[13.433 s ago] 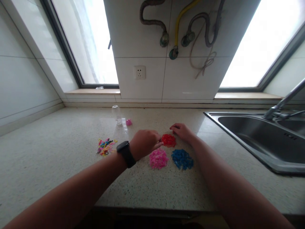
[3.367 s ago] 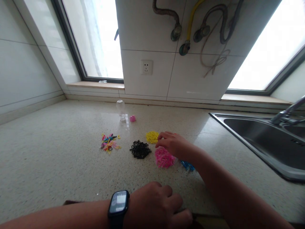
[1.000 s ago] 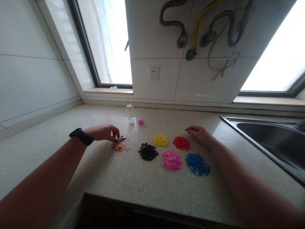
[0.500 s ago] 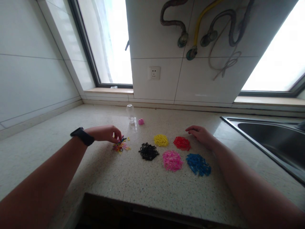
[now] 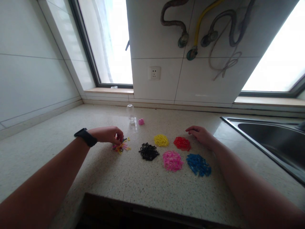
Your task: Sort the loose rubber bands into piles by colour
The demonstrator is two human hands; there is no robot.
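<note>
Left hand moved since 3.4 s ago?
Yes: against the wall socket, the left hand went left and farther away, from the counter's front edge to the multicoloured bands.

Can pass between mixed pile (image 5: 123, 147) and black pile (image 5: 149, 152). Blocked behind by clear bottle (image 5: 130, 113) and pink cap (image 5: 141, 121), just beside red pile (image 5: 182, 143) by right hand (image 5: 200, 135).

Wall (image 5: 154, 90), white tile, with power socket (image 5: 155, 73) and hoses (image 5: 173, 23). Windows (image 5: 114, 44), two, dark-framed, brightly lit. Counter (image 5: 128, 181), pale, speckled; stainless-steel sink (image 5: 269, 138).

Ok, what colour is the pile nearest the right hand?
The pile is red; the head view shows it.
</note>
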